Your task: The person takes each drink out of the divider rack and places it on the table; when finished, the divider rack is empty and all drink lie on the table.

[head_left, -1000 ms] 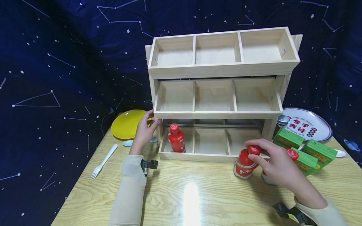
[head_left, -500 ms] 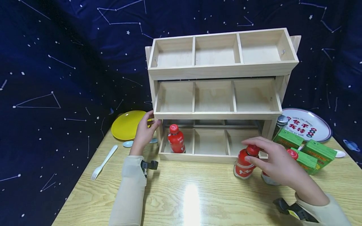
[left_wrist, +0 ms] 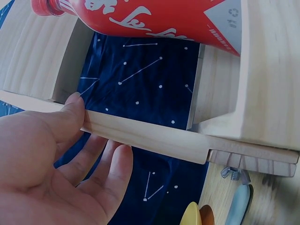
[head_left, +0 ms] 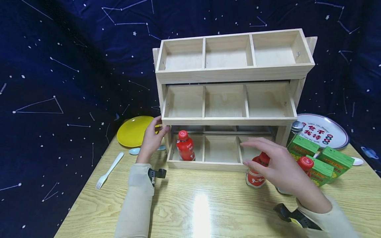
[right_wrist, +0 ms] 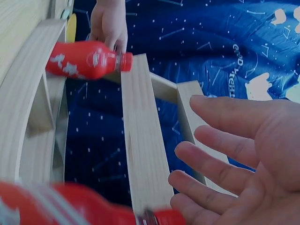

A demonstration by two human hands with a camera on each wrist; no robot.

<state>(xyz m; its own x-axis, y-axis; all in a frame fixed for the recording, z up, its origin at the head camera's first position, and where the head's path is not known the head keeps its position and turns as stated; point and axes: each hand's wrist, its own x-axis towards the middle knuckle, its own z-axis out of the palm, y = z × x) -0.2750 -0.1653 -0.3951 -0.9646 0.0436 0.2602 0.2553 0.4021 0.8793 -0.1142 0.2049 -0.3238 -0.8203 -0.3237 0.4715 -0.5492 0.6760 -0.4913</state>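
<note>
A pale wooden three-tier rack (head_left: 235, 75) with divided trays stands mid-table. My left hand (head_left: 151, 140) holds its left upright, the thumb (left_wrist: 72, 105) on one side of the slat and the fingers partly behind it. In the bottom tray's left compartment stands a red bottle (head_left: 186, 147). My right hand (head_left: 282, 165) is spread, fingers apart (right_wrist: 211, 168), holding nothing. Just beyond it a second red bottle (head_left: 255, 177) stands upright on the table before the rack's right end, its cap partly hidden by the hand. A third red bottle (head_left: 306, 163) is mostly covered by that hand.
Several green cartons (head_left: 322, 168), a metal-topped jar (head_left: 297, 127) and a white plate (head_left: 324, 132) sit right of the rack. On the left are a yellow plate (head_left: 132, 132), a pale blue spoon (head_left: 135, 151) and a white fork (head_left: 109, 170). A dark starry curtain (head_left: 74, 82) hangs behind.
My right hand has let go of the second bottle's cap, its fingers spreading and shifting left. That bottle stays where it stood. The left hand has not moved.
</note>
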